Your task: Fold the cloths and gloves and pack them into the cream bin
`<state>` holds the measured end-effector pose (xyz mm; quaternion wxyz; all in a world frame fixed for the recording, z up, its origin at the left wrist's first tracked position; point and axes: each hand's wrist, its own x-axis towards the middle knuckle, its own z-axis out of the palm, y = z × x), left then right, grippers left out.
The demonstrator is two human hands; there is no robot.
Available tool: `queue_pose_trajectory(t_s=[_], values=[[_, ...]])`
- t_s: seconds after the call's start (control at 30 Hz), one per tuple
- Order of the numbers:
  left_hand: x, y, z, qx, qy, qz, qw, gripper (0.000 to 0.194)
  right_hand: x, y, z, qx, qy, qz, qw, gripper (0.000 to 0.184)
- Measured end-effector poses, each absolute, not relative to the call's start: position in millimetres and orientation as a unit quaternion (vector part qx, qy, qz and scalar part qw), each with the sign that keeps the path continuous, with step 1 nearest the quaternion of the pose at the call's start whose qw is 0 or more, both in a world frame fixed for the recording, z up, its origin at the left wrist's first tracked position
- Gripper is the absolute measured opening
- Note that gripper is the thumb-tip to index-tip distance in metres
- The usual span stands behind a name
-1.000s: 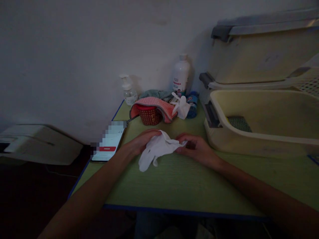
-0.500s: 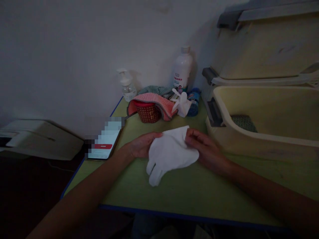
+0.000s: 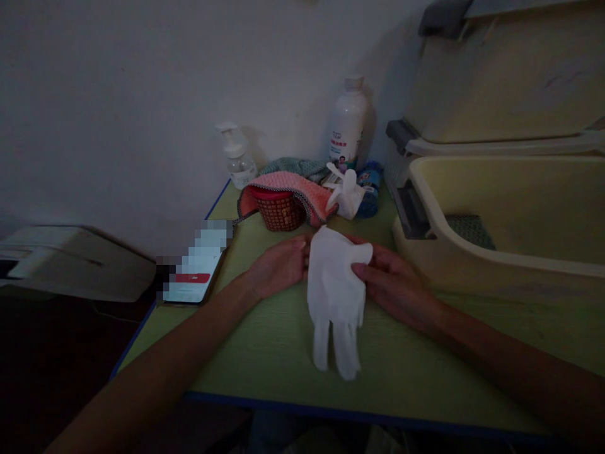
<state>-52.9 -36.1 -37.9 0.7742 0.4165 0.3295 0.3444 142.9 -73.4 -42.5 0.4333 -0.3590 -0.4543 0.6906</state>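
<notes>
A white glove (image 3: 335,284) hangs above the green table, its fingers pointing down toward me. My right hand (image 3: 397,280) pinches it at the right side, thumb in front near the glove's thumb and the other fingers behind. On the opposite side, my left hand (image 3: 281,268) has its curled fingers at the glove's upper left edge, with the fingertips partly hidden behind the fabric. Just beyond the hands sits a dark red patterned container (image 3: 280,211) with a pink cloth (image 3: 288,183) draped over it. Beside that lies a crumpled white glove-like piece (image 3: 348,192).
A phone (image 3: 196,265) with a lit screen lies at the table's left edge. White bottle (image 3: 348,123), pump bottle (image 3: 237,161) and blue container (image 3: 369,189) stand by the wall. On the right, an open cream storage box (image 3: 501,271) holds a grey-green cloth (image 3: 470,231).
The glove has turned so its fingers hang straight down and spread out. My right hand has shifted its hold to near the glove's thumb; my left hand moved slightly right.
</notes>
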Motion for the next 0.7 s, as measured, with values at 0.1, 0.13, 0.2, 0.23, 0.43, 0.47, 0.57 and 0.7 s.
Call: queue_pose_trajectory(t_s=[0.1,0.13,0.2,0.23,0.43,0.47,0.57,0.7], values=[[-49,-37,-36,0.405,0.356,0.390,0.746,0.041,141,-76,-43,-0.341,-0.470,0.717,0.387,0.059],[-48,-37,-36,0.411,0.369,0.397,0.733,0.046,141,-77,-43,-0.341,-0.482,0.713,0.377,0.063],[-47,-39,-36,0.440,0.391,0.401,0.702,0.057,141,-77,-42,-0.354,-0.511,0.691,0.368,0.067],[-47,-39,-36,0.461,0.398,0.401,0.684,0.061,142,-77,-41,-0.365,-0.525,0.677,0.365,0.066],[-56,-33,-40,0.610,0.498,0.419,0.452,0.044,153,-67,-39,-0.409,-0.605,0.591,0.344,0.064],[-58,-32,-42,0.642,0.525,0.404,0.386,0.043,154,-66,-40,-0.425,-0.628,0.553,0.344,0.058],[-62,-32,-46,0.729,0.573,0.324,0.186,0.043,157,-62,-42,-0.470,-0.705,0.408,0.339,0.033],[-61,-38,-47,0.808,0.507,0.299,0.013,0.029,159,-61,-43,-0.446,-0.785,0.289,0.319,0.017]])
